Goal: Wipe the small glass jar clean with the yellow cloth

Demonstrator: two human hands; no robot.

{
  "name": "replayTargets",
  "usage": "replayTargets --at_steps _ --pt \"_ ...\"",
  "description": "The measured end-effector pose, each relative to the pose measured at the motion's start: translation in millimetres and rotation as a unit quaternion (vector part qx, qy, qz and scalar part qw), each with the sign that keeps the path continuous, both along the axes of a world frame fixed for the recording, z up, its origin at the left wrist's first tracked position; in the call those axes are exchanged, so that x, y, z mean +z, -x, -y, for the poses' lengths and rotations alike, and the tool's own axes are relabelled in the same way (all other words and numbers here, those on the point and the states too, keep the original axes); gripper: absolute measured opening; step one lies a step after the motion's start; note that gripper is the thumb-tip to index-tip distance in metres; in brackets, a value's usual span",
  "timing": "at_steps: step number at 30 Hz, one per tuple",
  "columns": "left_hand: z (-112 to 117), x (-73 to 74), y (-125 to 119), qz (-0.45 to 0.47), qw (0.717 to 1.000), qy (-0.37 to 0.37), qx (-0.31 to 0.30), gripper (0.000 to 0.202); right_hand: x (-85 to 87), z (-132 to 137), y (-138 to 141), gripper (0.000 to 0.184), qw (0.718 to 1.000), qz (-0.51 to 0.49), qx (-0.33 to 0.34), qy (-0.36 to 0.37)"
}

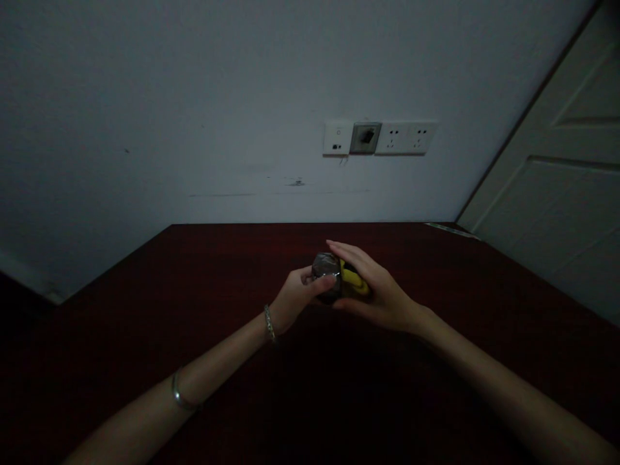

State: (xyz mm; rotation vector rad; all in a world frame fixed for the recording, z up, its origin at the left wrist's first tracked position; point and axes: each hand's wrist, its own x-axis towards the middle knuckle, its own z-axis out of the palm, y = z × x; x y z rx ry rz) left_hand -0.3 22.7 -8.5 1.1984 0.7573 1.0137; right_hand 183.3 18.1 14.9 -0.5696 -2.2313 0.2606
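Above the dark red table, my two hands meet on one small object. Its left part is a shiny, greyish, see-through piece (pixel 325 263), like clear plastic, and its right part is a yellow and black piece (pixel 352 279). My left hand (pixel 303 290) is closed on the greyish piece, with the thumb pressed across its front. My right hand (pixel 375 287) curves around the yellow piece, fingers over the top and thumb underneath. The dim light and my fingers hide the object's exact kind.
The dark red tabletop (pixel 217 271) runs back to a pale wall (pixel 217 97). White sockets (pixel 407 137) and a grey wall plate (pixel 365 137) are set in the wall. A panelled white door (pixel 557 174) stands at the right, beside a thin strip (pixel 453 230) at the table's back corner.
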Motion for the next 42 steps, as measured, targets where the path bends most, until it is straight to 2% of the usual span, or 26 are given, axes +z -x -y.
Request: replayTargets --at_steps 3,8,12,17,20,23,26,30,33,37,42 --pt "2 0.8 -2 0.001 1.0 0.008 0.001 0.045 -7.5 -1 6 0.094 1.0 0.008 -0.023 -0.017" --pt "3 1.0 -3 -0.008 1.0 0.017 0.0 0.044 -12.9 -2 10 0.091 0.999 -0.012 -0.045 -0.024" --pt "0 -1.6 -2 -0.005 0.999 0.012 -0.032 0.051 -12.4 -1 9 0.093 0.998 -0.028 -0.053 -0.027" --pt "-5 -0.7 1 0.03 0.994 -0.059 -0.083 0.077 -11.8 -3 8 0.091 0.995 -0.075 -0.065 -0.003" --pt "-4 1.2 2 0.001 0.987 -0.094 -0.127 0.107 -10.8 -4 9 0.083 0.983 -0.143 -0.096 0.067" --pt "-1 -0.9 1 -0.04 0.991 -0.099 -0.085 0.121 -8.7 -4 11 0.077 0.961 -0.19 -0.122 0.157" --pt "0 -6.5 -3 -0.001 0.997 -0.078 -0.029 0.113 -7.4 -1 14 0.079 0.958 -0.181 -0.148 0.168" --pt "-3 -11.7 -9 0.053 0.994 -0.087 -0.036 0.102 -8.2 1 16 0.08 0.968 -0.147 -0.151 0.135" --pt "-6 -12.3 -9 0.054 0.991 -0.116 -0.033 0.092 -9.0 2 16 0.079 0.971 -0.143 -0.131 0.137" --pt "-7 -15.1 -7 0.04 0.991 -0.127 0.009 0.08 -8.1 2 15 0.079 0.974 -0.14 -0.098 0.15" --pt "-7 -20.1 -6 0.027 0.989 -0.13 0.066 0.079 -5.4 -3 9 0.074 0.972 -0.1 -0.09 0.191"
